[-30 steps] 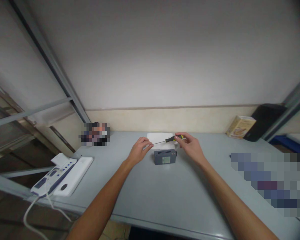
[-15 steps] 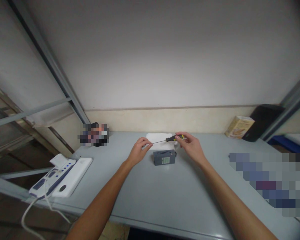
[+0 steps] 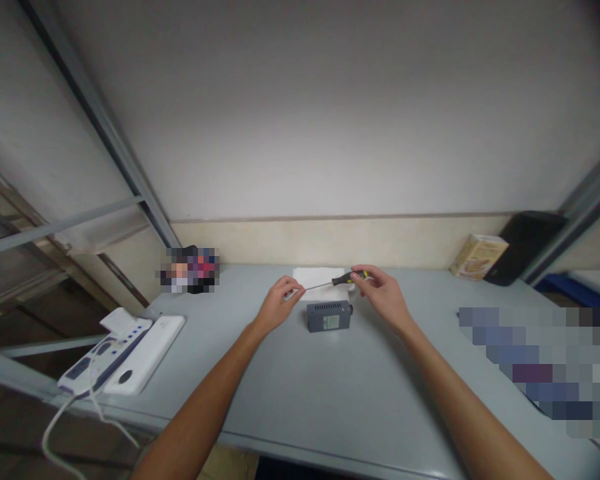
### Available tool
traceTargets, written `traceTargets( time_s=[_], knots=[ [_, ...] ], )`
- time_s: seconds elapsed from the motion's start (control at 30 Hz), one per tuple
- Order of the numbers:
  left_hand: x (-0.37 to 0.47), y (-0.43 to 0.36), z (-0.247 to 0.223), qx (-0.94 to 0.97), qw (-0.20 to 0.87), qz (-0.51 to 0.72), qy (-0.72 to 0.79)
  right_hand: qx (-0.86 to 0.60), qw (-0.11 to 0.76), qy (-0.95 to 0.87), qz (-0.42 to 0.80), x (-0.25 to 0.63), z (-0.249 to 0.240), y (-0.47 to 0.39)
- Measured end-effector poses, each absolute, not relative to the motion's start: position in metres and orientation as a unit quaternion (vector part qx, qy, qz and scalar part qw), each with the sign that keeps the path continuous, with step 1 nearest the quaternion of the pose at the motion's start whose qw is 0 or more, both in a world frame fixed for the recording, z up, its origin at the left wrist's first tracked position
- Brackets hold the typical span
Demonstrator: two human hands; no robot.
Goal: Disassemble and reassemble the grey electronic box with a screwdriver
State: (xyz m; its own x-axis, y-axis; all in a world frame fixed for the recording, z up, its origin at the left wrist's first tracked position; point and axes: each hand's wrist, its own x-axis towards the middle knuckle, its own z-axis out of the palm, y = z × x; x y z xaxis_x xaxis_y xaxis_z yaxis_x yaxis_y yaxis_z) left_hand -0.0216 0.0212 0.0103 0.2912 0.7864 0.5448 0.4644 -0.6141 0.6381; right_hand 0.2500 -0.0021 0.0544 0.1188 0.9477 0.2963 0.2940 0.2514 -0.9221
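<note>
A screwdriver point(image 3: 344, 278) with a black and yellow handle is held sideways above the table, its thin shaft pointing left. My right hand point(image 3: 380, 291) is closed on the handle, gripping it between thumb and fingers. At the other end, my left hand point(image 3: 279, 303) pinches the shaft near its tip; the tip itself is hidden by the fingers. Just below the screwdriver, a small dark grey metal box point(image 3: 329, 317) with vent slots and a pale label stands on the table. Behind it lies white paper point(image 3: 317, 277), partly covered by the screwdriver.
On the left of the grey table point(image 3: 300, 393) lie a power strip point(image 3: 103, 353) with white cables and a white flat device point(image 3: 147, 353). A yellowish carton point(image 3: 480, 257) and a black panel-like object point(image 3: 527, 247) stand back right. Blurred-out items sit at both sides.
</note>
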Motion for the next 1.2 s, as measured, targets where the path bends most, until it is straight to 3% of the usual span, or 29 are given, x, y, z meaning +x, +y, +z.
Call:
traceTargets(
  time_s=[1.2],
  knots=[
    [-0.0191, 0.0186, 0.0139, 0.77, 0.207, 0.454, 0.397, -0.527, 0.537, -0.581, 0.311, 0.2538, 0.051, 0.0009]
  ],
)
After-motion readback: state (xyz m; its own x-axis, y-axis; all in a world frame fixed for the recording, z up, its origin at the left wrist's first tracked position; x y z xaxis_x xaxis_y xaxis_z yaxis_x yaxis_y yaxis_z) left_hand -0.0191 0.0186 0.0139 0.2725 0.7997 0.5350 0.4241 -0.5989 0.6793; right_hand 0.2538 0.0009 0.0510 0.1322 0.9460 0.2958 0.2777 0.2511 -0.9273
